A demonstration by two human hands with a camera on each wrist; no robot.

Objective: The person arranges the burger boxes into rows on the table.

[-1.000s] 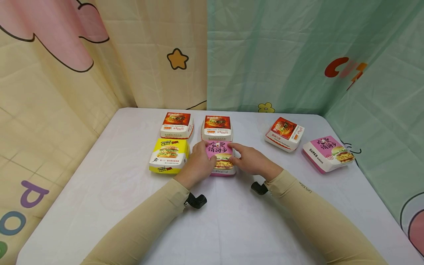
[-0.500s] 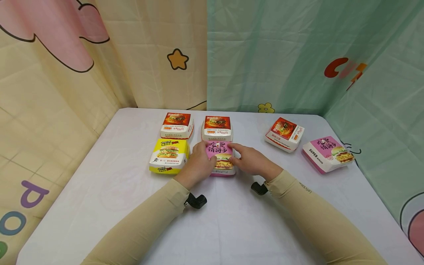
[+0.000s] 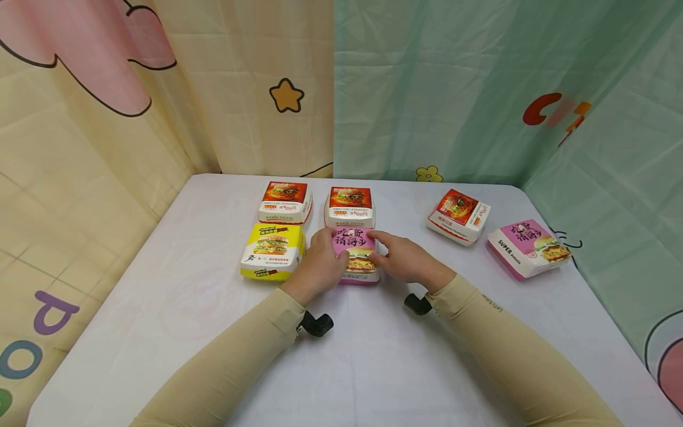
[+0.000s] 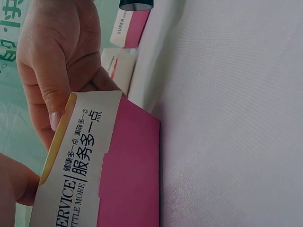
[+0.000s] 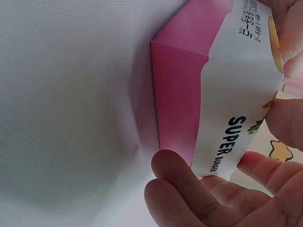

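Observation:
A pink and white burger box (image 3: 356, 264) lies flat on the table at the middle, just in front of a red and white burger box (image 3: 350, 205). My left hand (image 3: 322, 261) grips its left side, with the thumb on the lid. From the right, my right hand (image 3: 402, 258) holds the same box, thumb on the top edge and fingers along the side. The right wrist view shows the white "SUPER BURGER" side panel (image 5: 232, 104) between these fingers. A yellow burger box (image 3: 273, 251) stands immediately left of my left hand.
Behind the yellow box sits another red and white burger box (image 3: 285, 202). Toward the right lie an angled red and white box (image 3: 458, 216) and a second pink box (image 3: 529, 248) near the edge. Curtains (image 3: 427, 89) hang behind the white table (image 3: 352, 367).

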